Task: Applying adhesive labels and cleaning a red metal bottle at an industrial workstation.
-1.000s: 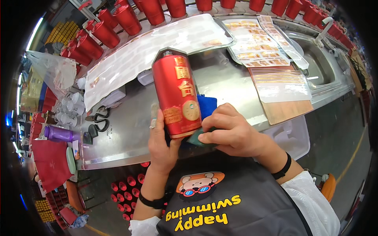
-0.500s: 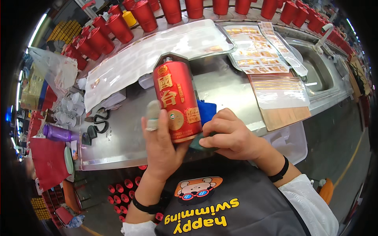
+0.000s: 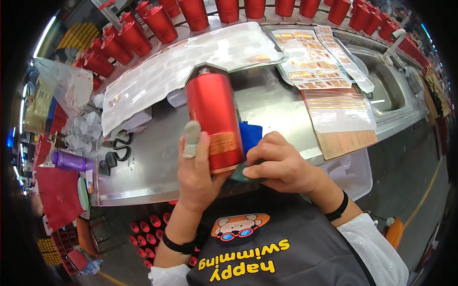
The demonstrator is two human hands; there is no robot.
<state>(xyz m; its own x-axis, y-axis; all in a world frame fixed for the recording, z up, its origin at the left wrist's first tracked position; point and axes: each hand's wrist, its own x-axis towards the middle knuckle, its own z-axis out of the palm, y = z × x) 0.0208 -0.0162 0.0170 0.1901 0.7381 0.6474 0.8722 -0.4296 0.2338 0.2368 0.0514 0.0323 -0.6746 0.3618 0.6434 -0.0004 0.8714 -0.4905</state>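
The red bottle (image 3: 212, 107) lies over the front edge of the counter (image 3: 281, 109), near mid-length, base toward the wearer and neck toward the far edge, where a grey angular holder (image 3: 193, 71) shows around the neck. The left hand (image 3: 198, 164), partly curled, has hold of the bottle at its lower left side and base; one finger wears a pale finger cover (image 3: 191, 138). The right hand (image 3: 286, 162) has its fingers curled in and its thumb against a dark green piece (image 3: 245, 174) beside the base; whether it grips that piece cannot be told. A blue cloth (image 3: 250, 136) is just beside the bottle. Done, as judged: a gold label (image 3: 223, 143) is in place near the base; the upturned side above it is mostly plain red, and the underside is hidden. Handling of this bottle appears unfinished, both hands being at it. Stock remains: a sheet of gold labels (image 3: 312, 59) toward the far right corner is well filled, whereas the long white sheet (image 3: 191, 57) along the far edge is largely bare.
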